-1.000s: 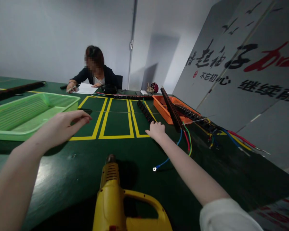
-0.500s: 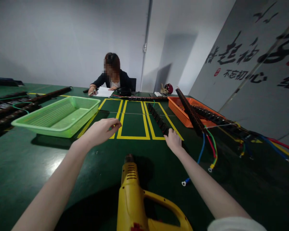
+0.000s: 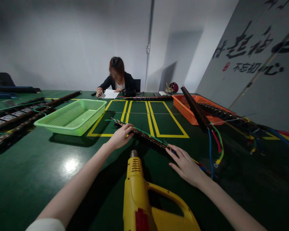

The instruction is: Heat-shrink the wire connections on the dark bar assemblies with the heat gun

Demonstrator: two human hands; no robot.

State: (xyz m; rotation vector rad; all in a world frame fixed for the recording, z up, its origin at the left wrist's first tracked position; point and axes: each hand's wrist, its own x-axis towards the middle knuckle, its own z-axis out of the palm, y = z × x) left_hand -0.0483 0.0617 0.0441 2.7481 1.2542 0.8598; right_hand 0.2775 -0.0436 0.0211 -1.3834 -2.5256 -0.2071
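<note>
A long dark power strip (image 3: 149, 138) lies slantwise in front of me, its wired side showing copper-coloured bars and a green wire. My left hand (image 3: 121, 137) has its fingers curled over the far left part of the strip. On the near right part rests my right hand (image 3: 186, 163), with fingers stretched out and touching the strip. Red, blue and yellow leads come out beyond that hand, partly hidden by it. Between my forearms, close to me, is a yellow heat gun (image 3: 135, 186) with its nozzle pointing away.
A light green basket (image 3: 69, 132) stands at left, beside several long strips (image 3: 16, 123). At right, an orange basket (image 3: 183, 109) has strips (image 3: 195, 110) leaning across it, leads hanging out. Yellow tape (image 3: 172, 137) marks rectangles on the green table. A person (image 3: 120, 77) writes opposite.
The power strip has been swung from the right taped rectangle towards me, and its wired side now shows. My left hand has come down onto it; the right hand's fingers have spread.
</note>
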